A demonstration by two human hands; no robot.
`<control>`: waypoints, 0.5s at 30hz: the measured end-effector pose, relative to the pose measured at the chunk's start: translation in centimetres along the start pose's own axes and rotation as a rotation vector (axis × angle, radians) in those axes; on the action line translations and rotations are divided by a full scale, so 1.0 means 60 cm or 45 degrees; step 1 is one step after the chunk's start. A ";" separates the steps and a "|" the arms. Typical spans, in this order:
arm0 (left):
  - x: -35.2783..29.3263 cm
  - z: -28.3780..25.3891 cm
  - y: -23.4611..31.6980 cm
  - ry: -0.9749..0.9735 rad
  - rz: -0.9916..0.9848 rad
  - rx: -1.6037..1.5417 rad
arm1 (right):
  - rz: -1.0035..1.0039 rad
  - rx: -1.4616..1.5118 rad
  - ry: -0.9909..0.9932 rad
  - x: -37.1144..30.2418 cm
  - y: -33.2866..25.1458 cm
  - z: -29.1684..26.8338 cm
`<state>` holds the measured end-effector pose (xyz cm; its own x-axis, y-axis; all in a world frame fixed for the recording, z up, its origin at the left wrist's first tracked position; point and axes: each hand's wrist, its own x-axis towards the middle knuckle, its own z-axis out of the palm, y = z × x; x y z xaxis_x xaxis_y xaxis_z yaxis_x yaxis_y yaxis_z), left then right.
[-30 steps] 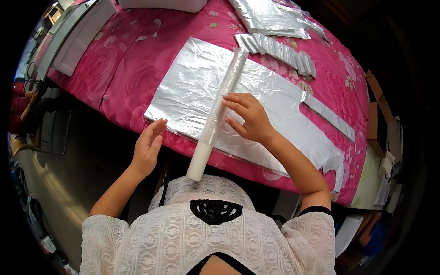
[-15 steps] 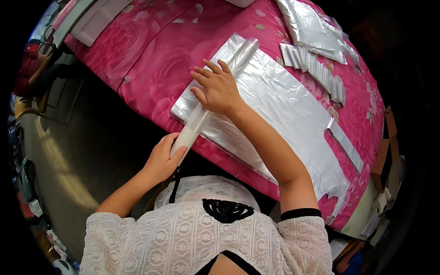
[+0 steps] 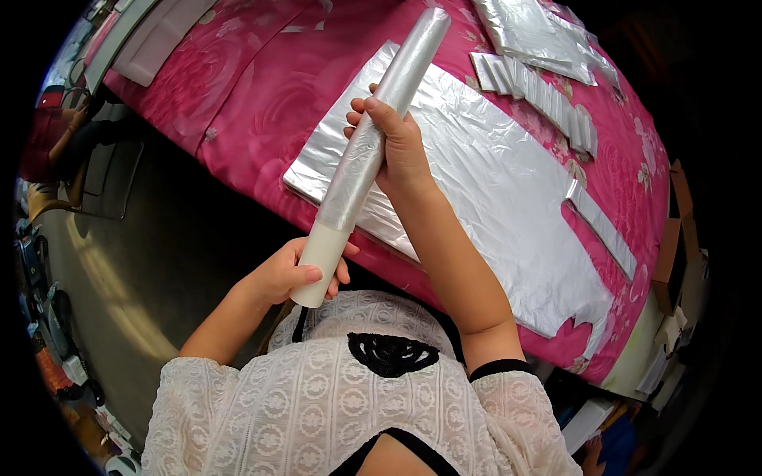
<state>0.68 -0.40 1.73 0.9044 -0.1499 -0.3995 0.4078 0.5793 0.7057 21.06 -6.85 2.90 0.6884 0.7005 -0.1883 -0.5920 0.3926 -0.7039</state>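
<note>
A long white tube (image 3: 321, 258) wrapped in clear plastic film (image 3: 359, 176) is held up at a slant over the table's near edge. My left hand (image 3: 295, 272) closes around its bare lower end, thumb on top. Farther up, my right hand (image 3: 394, 141) wraps the film-covered part, fingers curling round the far side. Beneath lies a broad flat stack of silvery plastic bags (image 3: 492, 190), with a cut-out notch at its near right end. The tube's far tip reaches past the stack's far left edge.
A folded silvery strip (image 3: 601, 228) lies by the stack's right edge. Beyond it sit a row of small folded plastic bundles (image 3: 548, 103) and a pile of plastic bags (image 3: 533, 38). The table wears a pink flowered cloth (image 3: 238, 119). Cardboard boxes (image 3: 671, 258) stand at right; a person (image 3: 59, 135) sits far left.
My right hand has gone from lying spread on the film to gripping the tube. The tube has lifted off the stack, its film now wound around it.
</note>
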 end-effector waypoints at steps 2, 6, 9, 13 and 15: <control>0.016 0.038 0.029 0.024 -0.100 0.007 | -0.011 -0.229 0.074 -0.014 -0.034 -0.008; 0.061 0.067 0.000 0.489 0.127 0.822 | -0.205 -0.346 0.188 -0.036 -0.054 -0.029; 0.072 0.104 -0.002 0.211 0.004 0.315 | -0.163 -0.050 0.055 -0.060 -0.070 -0.054; 0.077 0.130 0.000 -0.024 -0.125 0.091 | -0.128 0.201 -0.013 -0.096 -0.079 -0.084; 0.088 0.144 -0.009 0.156 -0.090 0.326 | -0.103 0.003 0.173 -0.114 -0.079 -0.092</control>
<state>6.31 -8.40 4.28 0.8570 -0.0757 -0.5097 0.5018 0.3473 0.7922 21.46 -16.81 3.77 0.7843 0.5792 -0.2220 -0.5329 0.4460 -0.7191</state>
